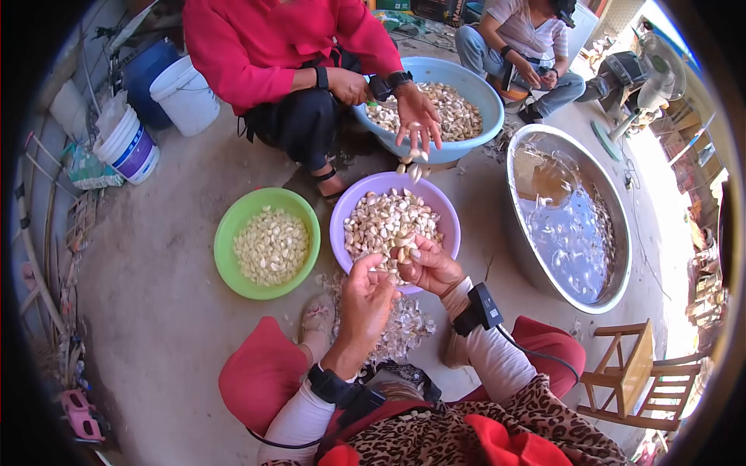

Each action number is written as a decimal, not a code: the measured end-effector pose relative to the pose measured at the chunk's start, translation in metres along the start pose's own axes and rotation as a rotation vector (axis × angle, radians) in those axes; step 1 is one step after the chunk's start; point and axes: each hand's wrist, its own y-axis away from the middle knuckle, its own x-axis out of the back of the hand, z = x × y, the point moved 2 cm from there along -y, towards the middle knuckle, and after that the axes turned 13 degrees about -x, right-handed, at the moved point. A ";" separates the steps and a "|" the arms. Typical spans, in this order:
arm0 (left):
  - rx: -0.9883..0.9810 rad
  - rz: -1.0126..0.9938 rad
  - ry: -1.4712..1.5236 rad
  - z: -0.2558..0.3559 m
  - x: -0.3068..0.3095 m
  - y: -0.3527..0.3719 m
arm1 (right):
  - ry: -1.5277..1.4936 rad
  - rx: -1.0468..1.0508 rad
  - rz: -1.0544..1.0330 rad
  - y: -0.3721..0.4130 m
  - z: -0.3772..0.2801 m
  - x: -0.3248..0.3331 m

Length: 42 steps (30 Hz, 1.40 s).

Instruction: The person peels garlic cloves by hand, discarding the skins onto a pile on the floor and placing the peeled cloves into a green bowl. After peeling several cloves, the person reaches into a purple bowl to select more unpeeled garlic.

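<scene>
Both hands are over the near rim of a purple basin [453, 221] filled with unpeeled garlic cloves [386, 220]. My right hand [432, 268] has its fingers closed around garlic cloves [404, 250]. Close beside it, my left hand [368, 301] is curled with thumb and fingers together; what it pinches is hidden. To the left stands a green basin [225, 268] of peeled, pale cloves [272, 245]. Papery garlic skins [404, 330] are piled on the ground beneath my hands. Across from me, another person's open hand [417, 116] drops cloves [413, 167] above the purple basin.
A blue basin [491, 124] of garlic sits behind the co-worker's hand. At right is a large metal tub [513, 225] holding water, with a wooden chair [633, 365] nearer me. White buckets [185, 97] stand at left. Another person [528, 46] sits at the back near a fan [660, 74].
</scene>
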 end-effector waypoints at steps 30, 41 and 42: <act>-0.771 -0.180 -0.510 0.107 -0.034 0.017 | 0.166 -0.027 -0.033 0.066 -0.024 -0.128; -0.253 -0.186 -0.147 0.085 -0.040 -0.002 | -0.099 0.028 0.067 0.066 -0.019 -0.097; -0.277 -0.206 -0.213 0.085 -0.040 -0.002 | -0.131 0.013 0.101 0.068 -0.019 -0.093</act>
